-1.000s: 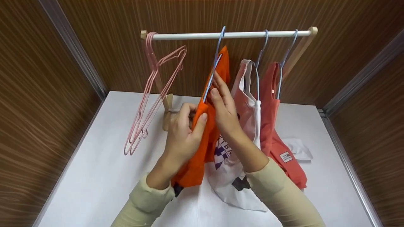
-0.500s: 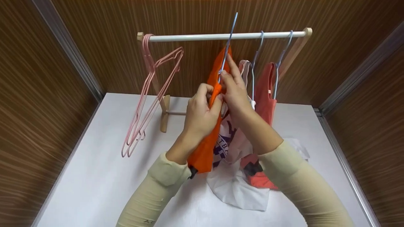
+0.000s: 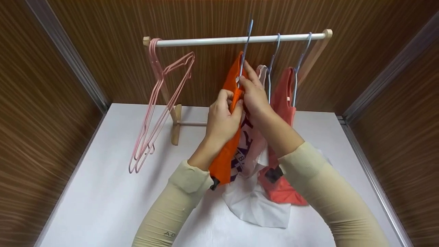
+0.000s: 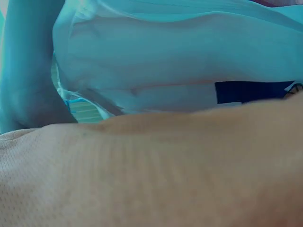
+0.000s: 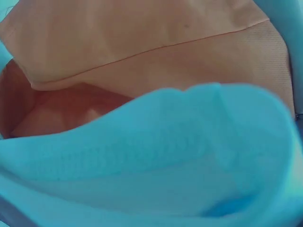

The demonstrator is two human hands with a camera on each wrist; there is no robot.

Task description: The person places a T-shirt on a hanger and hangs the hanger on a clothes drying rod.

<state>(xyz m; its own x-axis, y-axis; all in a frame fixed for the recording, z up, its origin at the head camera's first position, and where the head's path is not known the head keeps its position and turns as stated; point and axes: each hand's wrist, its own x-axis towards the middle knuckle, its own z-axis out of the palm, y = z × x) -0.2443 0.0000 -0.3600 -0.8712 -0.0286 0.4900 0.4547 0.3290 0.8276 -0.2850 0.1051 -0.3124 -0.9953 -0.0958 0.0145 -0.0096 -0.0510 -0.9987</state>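
In the head view, an orange sleeveless top (image 3: 223,168) hangs on a blue wire hanger (image 3: 247,43). The hanger's hook, seen edge-on, stands above and in front of the rail; I cannot tell whether it touches it. My left hand (image 3: 223,118) grips the top's near shoulder between thumb and fingers. From the other side, my right hand (image 3: 256,97) pinches the hanger near the neckline, its index finger stretched up along the wire. Both wrist views are tinted and filled by close fabric (image 4: 165,61), and no fingers show there.
The white rail (image 3: 205,42) has several pink hangers (image 3: 154,103) at its left end. To the right hang a white and pink top (image 3: 255,151) and a coral top (image 3: 283,92) on blue hangers, close to my right arm. Wood-grain walls (image 3: 85,51) enclose the white floor (image 3: 92,178).
The blue hanger and orange top have gone up and slightly right; the hook, earlier over the rail, now stands higher. Both hands moved up with them. The rail drifted slightly left in view.
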